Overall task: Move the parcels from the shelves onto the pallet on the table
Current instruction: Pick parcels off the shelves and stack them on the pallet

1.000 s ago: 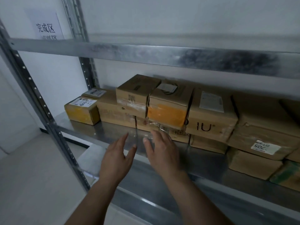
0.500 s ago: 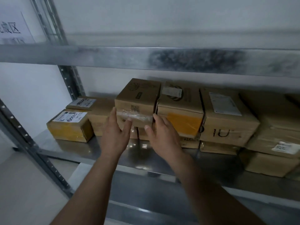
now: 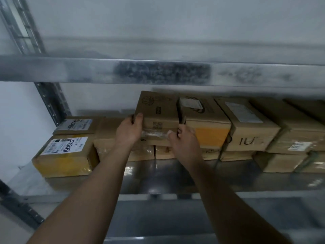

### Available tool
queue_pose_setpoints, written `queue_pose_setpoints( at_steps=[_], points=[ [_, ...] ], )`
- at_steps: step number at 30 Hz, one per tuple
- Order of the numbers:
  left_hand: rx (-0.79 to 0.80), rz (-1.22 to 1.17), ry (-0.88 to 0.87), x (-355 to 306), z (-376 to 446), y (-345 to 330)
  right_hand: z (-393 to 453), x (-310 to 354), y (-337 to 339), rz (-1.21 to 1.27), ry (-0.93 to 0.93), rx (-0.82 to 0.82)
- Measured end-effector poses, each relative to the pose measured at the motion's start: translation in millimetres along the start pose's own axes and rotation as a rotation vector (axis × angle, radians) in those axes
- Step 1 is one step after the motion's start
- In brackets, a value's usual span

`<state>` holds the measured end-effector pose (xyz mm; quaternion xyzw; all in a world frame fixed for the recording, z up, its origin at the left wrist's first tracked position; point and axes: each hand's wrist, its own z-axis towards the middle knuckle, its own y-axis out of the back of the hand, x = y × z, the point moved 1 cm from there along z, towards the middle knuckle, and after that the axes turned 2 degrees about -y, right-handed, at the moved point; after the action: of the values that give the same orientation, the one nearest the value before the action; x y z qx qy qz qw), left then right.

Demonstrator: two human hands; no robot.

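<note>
Both hands now clamp the upper brown parcel: left hand curled round its left edge, right hand wedged into the gap beside the neighbouring orange-taped box. Half a second ago they only touched its front. It sits on the shelf, stacked on lower boxes; lift-out looks next.

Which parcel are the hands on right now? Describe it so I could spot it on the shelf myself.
On the metal shelf, find the row of brown boxes stacked two high. The gripped box sits in the top layer at that row's left end, with the left hand on its left edge and the right hand at its right front corner. Unlike the orange-taped box beside it, it has a fan logo and clear tape.
</note>
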<state>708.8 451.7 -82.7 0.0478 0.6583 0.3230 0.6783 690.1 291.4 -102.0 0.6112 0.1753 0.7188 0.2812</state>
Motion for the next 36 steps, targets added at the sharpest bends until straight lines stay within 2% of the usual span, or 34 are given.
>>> queue_pose_setpoints(
  at_steps=[2,5,8,12,14,17,24,28,36],
  points=[
    [0.016,-0.028,0.02,5.0,-0.1,4.2,-1.2,3.4,-4.5,0.069,-0.019,-0.02],
    [0.026,-0.194,0.079,17.9,-5.2,12.7,-4.7,7.6,-8.0,0.199,-0.028,-0.058],
    [0.102,-0.309,0.094,31.8,-15.0,20.9,-7.5,9.3,-10.6,0.257,-0.075,-0.05],
    [0.229,-0.317,0.026,46.1,-28.2,24.6,-11.8,4.4,-18.9,0.166,-0.082,0.043],
    [0.251,-0.29,0.021,51.4,-34.7,28.5,-14.2,-2.3,-24.8,0.086,-0.037,0.063],
    [0.275,-0.303,0.04,71.7,-42.6,33.6,-25.3,-9.5,-28.0,0.104,0.002,0.06],
    [0.222,-0.389,-0.073,94.4,-102.0,45.9,-79.1,-11.6,-17.2,0.166,0.131,0.131],
    [0.244,-0.406,-0.087,101.4,-141.8,45.8,-108.5,-26.6,-6.7,0.236,0.127,0.144],
    [0.249,-0.447,-0.136,63.9,-223.4,5.6,-159.1,-76.8,66.6,0.321,0.108,0.144]
  ],
)
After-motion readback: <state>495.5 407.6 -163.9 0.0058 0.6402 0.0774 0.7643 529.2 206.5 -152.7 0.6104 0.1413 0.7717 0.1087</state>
